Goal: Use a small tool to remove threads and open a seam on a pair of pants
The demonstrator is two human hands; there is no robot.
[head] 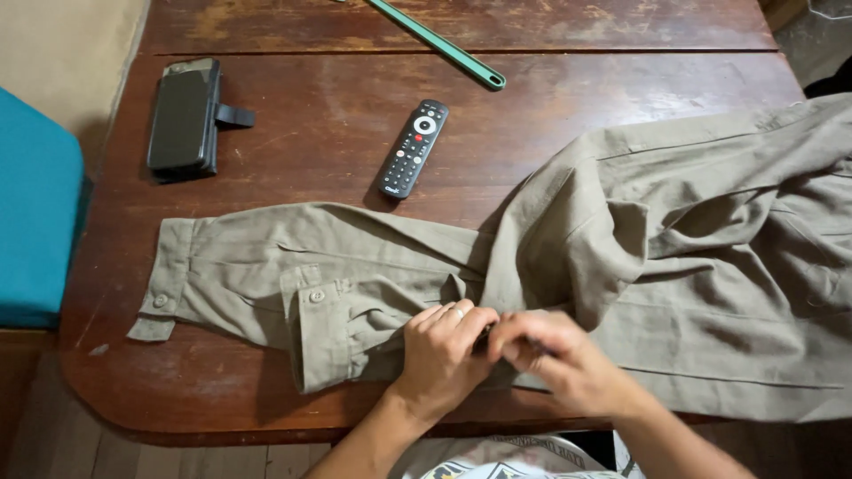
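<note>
Both hands are down at six o'clock on the table's near edge, working close together on a khaki shirt [568,257] that spreads from centre out to three o'clock. The left hand [441,350] sits curled, fingers drawn in narrow and pressing on the cloth just where a sleeve meets the body; a ring shows on one finger. The right hand [555,355] is blurred, fingers bunched tight beside it, knuckles almost touching the left. Between them something small and dark peeks out, and I cannot tell what it is, nor whether the right hand pinches it or only the fabric. My read is that the left hand pins the cloth flat so the right can work on that one spot.

The two sleeves lie stretched out toward nine o'clock, one over the other, cuffs [315,333] buttoned and flat on the wooden table [532,151]. Laid out like that they stay clear of the hands and keep the fabric taut at the seam.

Pushed back out of the way: a black remote control [413,148] at about twelve o'clock from the hands, well apart from the shirt's body but just beyond the upper sleeve. A black case with a strap [185,115] rests at ten o'clock. A green ruler-like strip [439,44] runs diagonally along the far edge. A teal cushion [35,213] sits beyond the table at nine o'clock.
</note>
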